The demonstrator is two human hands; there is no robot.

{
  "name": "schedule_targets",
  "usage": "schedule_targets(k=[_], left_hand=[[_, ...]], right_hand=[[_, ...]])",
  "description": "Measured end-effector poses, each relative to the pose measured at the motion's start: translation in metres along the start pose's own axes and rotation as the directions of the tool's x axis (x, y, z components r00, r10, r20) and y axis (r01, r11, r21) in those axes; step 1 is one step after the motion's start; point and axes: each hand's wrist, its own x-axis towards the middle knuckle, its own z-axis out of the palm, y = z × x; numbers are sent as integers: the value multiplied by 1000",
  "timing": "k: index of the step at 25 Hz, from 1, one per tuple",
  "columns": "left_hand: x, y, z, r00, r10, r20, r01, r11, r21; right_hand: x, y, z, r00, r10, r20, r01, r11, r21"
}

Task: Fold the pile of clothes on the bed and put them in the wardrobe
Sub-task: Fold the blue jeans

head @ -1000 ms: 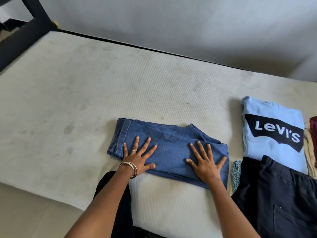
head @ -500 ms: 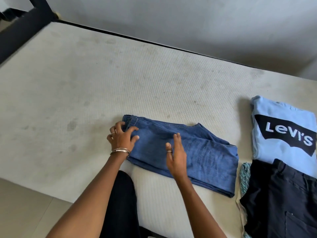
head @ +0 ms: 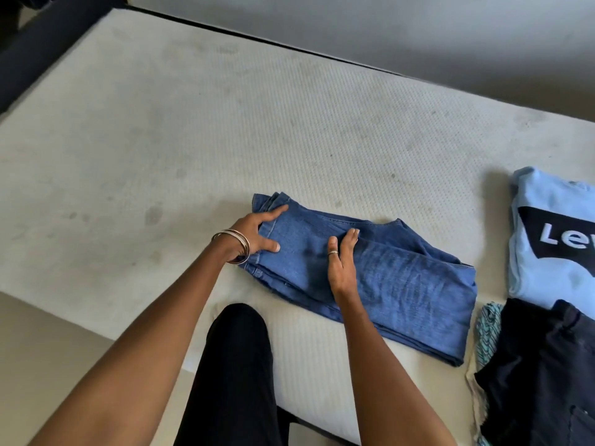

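Folded blue jeans (head: 402, 284) lie on the bare mattress (head: 225, 140) near its front edge. My left hand (head: 257, 233) grips the jeans' left end: thumb and forefinger lie on the denim, and the other fingers are hidden at the edge. My right hand (head: 341, 262) stands on its edge across the middle of the jeans, with straight fingers pressing into the cloth. A folded light blue Levi's shirt (head: 547, 252) and a dark garment (head: 547, 381) lie at the right.
A teal patterned cloth (head: 487, 329) peeks out beside the dark garment. The black bed frame (head: 38, 49) runs along the far left, and a grey wall (head: 386, 27) stands behind the mattress. My dark-trousered leg (head: 235, 365) is against the front edge.
Both hands were flat on the jeans a second ago. The left hand slid to the left end and took hold; the right hand turned onto its edge at the middle.
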Motion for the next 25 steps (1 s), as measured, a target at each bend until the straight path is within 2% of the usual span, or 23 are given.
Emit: schedule_targets(k=[4, 7, 9, 11, 13, 15, 17, 18, 19, 20, 21, 22, 23, 24, 25], left_hand=[[-24, 65, 9, 993, 107, -38, -93, 958, 272], [-41, 120, 27, 992, 124, -18, -100, 869, 485], [-54, 156, 46, 992, 118, -32, -77, 804, 590], [-63, 185, 75, 989, 147, -29, -96, 767, 635], [-70, 206, 112, 965, 262, -20, -200, 781, 592], [-77, 218, 149, 926, 368, 87, -364, 807, 464], [-81, 216, 177, 903, 382, 197, -425, 862, 278], [-82, 208, 188, 901, 396, 177, -427, 880, 206], [-82, 196, 195, 898, 432, 87, -440, 881, 172], [-78, 180, 200, 880, 473, -54, -459, 873, 167], [-73, 159, 203, 839, 504, -205, -470, 861, 193], [-69, 139, 206, 800, 520, -299, -457, 852, 256], [-67, 123, 207, 795, 540, -277, -441, 828, 347], [-65, 111, 209, 838, 525, -149, -414, 789, 454], [-63, 100, 210, 892, 451, 23, -385, 734, 559]], right_hand=[[15, -13, -11, 979, 195, 51, -202, 961, 188], [23, -15, -29, 896, 420, 144, -442, 816, 373], [14, -26, -54, 921, 366, 135, -377, 749, 544], [-11, -47, -84, 947, 321, 32, -263, 711, 652], [-40, -51, -119, 955, 294, 26, -225, 667, 710], [-70, -49, -160, 981, 170, 97, -187, 658, 730], [-89, -36, -195, 977, 145, 155, -212, 696, 686], [-91, -24, -206, 974, 167, 152, -226, 743, 629], [-90, -10, -214, 974, 207, 95, -224, 803, 553], [-86, 5, -220, 968, 250, -21, -212, 863, 459], [-80, 17, -224, 947, 299, -116, -232, 889, 394], [-77, 24, -227, 929, 326, -176, -246, 898, 365], [-77, 25, -227, 919, 328, -217, -246, 910, 334], [-75, 31, -226, 913, 295, -282, -227, 941, 249], [-77, 30, -223, 899, 258, -352, -238, 966, 100]])
